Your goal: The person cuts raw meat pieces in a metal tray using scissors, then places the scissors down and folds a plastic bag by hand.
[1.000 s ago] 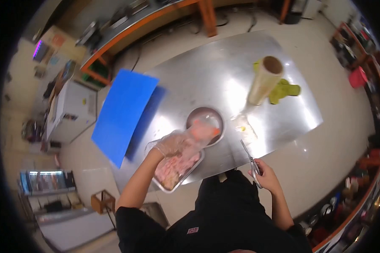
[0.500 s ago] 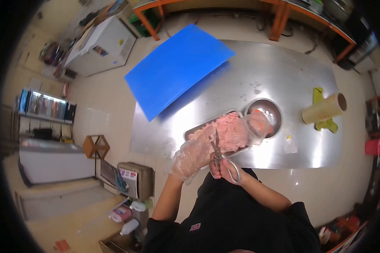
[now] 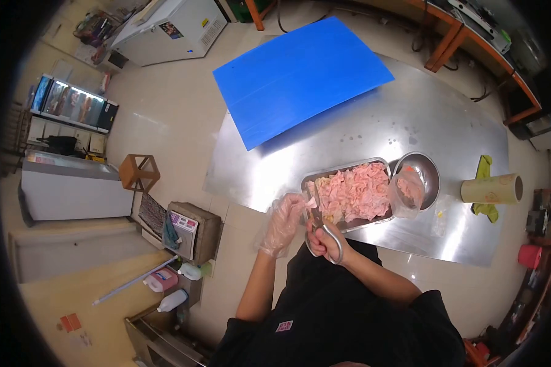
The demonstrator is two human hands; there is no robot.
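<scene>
The scissors (image 3: pixel 316 216) are shiny metal, the tabletop (image 3: pixel 373 131) glossy metal.

Pale, glossy tiled floor (image 3: pixel 165 128) surrounds a stainless-steel table (image 3: pixel 422 104). A white chest freezer (image 3: pixel 183 40) stands at upper left, a lit display case (image 3: pixel 73 104) at far left, an orange-framed workbench (image 3: pixel 442 54) at upper right, and cluttered shelving (image 3: pixel 548 208) along the right edge.

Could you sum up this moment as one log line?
Left hand: gloved, holding pink piece | Right hand: holding scissors | Tray: pink pieces | Bowl: beside tray
</scene>
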